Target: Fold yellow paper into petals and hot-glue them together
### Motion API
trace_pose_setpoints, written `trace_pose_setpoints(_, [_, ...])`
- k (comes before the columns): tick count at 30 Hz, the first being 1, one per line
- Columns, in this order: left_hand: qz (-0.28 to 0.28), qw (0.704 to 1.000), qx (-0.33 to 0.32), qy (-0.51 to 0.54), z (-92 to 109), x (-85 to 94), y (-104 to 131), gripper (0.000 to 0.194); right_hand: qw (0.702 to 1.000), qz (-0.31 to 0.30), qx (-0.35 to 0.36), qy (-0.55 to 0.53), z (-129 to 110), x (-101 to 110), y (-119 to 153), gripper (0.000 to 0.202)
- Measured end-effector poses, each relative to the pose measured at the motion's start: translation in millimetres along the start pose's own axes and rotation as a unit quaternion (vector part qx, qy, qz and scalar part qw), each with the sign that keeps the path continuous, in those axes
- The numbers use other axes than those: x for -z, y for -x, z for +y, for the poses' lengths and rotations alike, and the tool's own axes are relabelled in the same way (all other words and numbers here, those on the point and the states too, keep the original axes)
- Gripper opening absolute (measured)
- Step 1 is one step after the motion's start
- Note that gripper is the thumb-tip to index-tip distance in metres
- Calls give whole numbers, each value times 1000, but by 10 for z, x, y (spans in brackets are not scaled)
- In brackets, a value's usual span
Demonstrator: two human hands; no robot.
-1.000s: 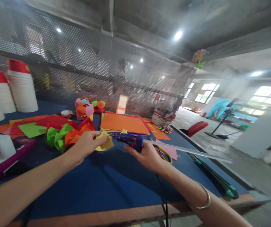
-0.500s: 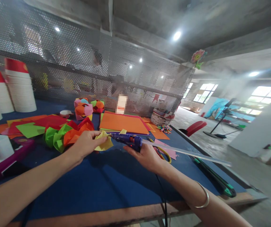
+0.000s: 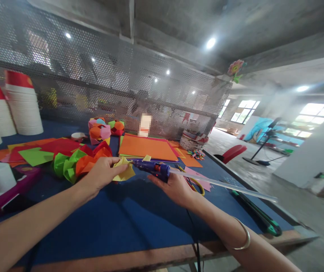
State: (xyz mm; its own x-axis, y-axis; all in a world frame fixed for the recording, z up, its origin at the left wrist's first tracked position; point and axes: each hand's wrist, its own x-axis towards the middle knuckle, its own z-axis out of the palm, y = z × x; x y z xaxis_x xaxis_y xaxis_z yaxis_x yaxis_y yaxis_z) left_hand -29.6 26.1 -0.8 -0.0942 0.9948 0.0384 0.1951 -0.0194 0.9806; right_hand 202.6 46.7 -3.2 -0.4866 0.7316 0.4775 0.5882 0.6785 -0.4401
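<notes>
A folded piece of yellow paper (image 3: pixel 125 172) is pinched in my left hand (image 3: pixel 104 172), above the blue tabletop (image 3: pixel 116 226). My right hand (image 3: pixel 176 187) is wrapped around a blue hot glue gun (image 3: pixel 150 168), whose nozzle points left at the paper's upper edge. Whether the nozzle touches the paper I cannot tell. From the gun's rear a long clear glue stick (image 3: pixel 230 184) sticks out to the right, and its black cord (image 3: pixel 194 230) hangs over the front edge. Folded green (image 3: pixel 67 165) and orange (image 3: pixel 86 166) paper pieces lie just behind my left hand.
Behind the hands lies a stack of orange paper (image 3: pixel 147 147). Yellow-handled scissors (image 3: pixel 198 187) and a green-black cutter (image 3: pixel 258 215) lie right. Paper cup stacks (image 3: pixel 24 109), a purple-and-white device (image 3: pixel 17 189) and finished paper balls (image 3: pixel 99 130) stand left; a woven basket (image 3: pixel 193 139) is back right.
Almost nothing differs. Both hands, the yellow paper and the glue gun keep the same positions, and the view has shifted very slightly.
</notes>
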Motion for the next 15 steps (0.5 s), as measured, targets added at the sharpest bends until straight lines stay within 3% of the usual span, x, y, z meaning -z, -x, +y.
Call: trace_pose_setpoints(15, [14,1000,4,16,24,12,14,47,1000,5,9,21,-14,10,2,27])
